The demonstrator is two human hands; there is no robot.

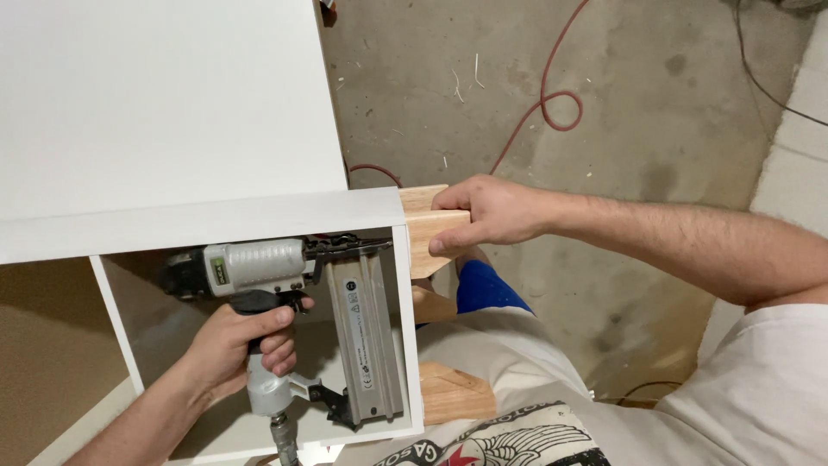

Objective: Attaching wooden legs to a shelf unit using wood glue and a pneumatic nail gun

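Head view: your left hand (241,345) is inside the open white cabinet (172,112), its fingers (278,352) wrapped tight around the grip of the nail gun (293,302). One finger looks to lie up by the trigger, though you cannot tell whether it presses. The gun's grey body runs left to right across the opening, and its nose points right, at the inner face of the cabinet's side panel (411,328). The long magazine hangs down along that panel, and the air hose fitting leaves the handle at the bottom edge of the frame.

Your right hand (487,211) is outside the cabinet, just across that same panel. Its fingers are closed over the top of the wood block (424,242), thumb below, pressing it flat against the panel's outer face near the top corner. The block's long axis stands upright along the panel.

So the panel lies between your two hands: gun nose on the inside, block directly opposite on the outside. A second wood piece (457,393) sits lower, by your knee. A red hose (552,95) loops on the concrete floor (655,112).
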